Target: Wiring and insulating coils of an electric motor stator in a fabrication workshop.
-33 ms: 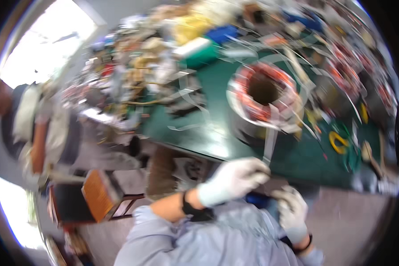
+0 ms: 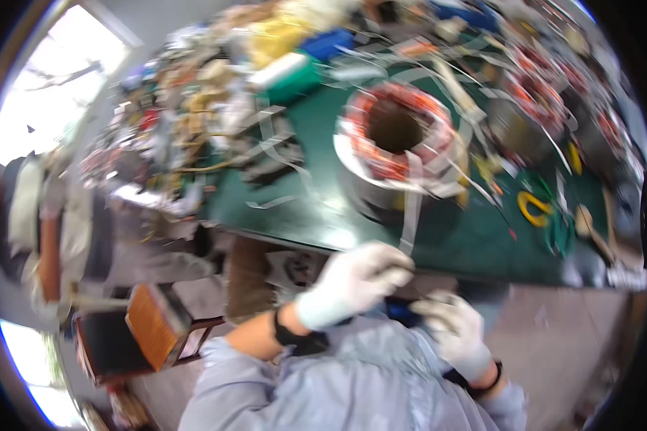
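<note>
A motor stator [image 2: 366, 188] stands upright on the green table, a grey metal cylinder with a ring of copper-red windings [image 2: 438, 129] around its open bore. White lacing tape [image 2: 411, 215] hangs from the windings over the near side. The tape's lower end reaches the fingertips of my left hand [image 2: 349, 284], white-gloved and closed in a pinch at the table's front edge. To its right, my right hand [image 2: 456, 334], also gloved, is held before my body with curled fingers. Whatever may be in those fingers is hidden by blur.
More wound stators [image 2: 528, 115] stand at the right. Yellow-handled scissors [image 2: 533, 208], green-handled scissors [image 2: 559, 233] and a wooden-handled tool [image 2: 595, 233] lie near the right edge. Clutter crowds the back and left, with a green box [image 2: 295, 80]. A chair [image 2: 151, 323] stands left on the floor.
The whole view has shifted, so the stator and table sit further left and higher. My left hand stays at the tape's end; my right hand remains curled beside it.
</note>
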A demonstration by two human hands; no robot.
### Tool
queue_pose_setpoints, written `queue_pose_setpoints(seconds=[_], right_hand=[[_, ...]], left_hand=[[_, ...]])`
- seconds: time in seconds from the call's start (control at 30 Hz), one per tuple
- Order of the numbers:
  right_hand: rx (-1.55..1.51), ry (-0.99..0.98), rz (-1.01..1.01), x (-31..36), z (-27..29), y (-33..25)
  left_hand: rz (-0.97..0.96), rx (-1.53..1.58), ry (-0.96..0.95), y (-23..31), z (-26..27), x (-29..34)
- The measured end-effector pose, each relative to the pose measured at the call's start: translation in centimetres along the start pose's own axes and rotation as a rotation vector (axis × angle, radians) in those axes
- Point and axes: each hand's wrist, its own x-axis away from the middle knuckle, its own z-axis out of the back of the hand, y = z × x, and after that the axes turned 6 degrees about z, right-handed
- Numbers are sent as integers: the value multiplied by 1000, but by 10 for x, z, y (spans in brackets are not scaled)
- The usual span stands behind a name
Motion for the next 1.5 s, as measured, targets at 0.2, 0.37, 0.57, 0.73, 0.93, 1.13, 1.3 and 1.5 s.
queue_pose_setpoints(seconds=[0.2,0.37,0.57,0.73,0.93,1.13,1.3,1.5], right_hand=[[-65,-107,373,-57,-18,-23],[-259,70,-37,-35,6,-11],[-38,478,-20,-77,65,-43],[648,316,298,-156,93,-22],[681,132,416,-183,105,-15],[277,-87,173,-232,131,-7],[574,-4,391,-220,122,9],[411,372,206,-169,113,-11]], left_hand=[[-49,139,172,-34,16,-10],[-82,185,432,-23,34,4],[-457,-69,676,6,47,-37],[-523,-546,686,25,44,-66],[-521,-329,634,16,41,-67],[-493,-169,487,14,46,-75],[-409,-166,444,23,41,-70],[-188,98,521,23,29,-66]])
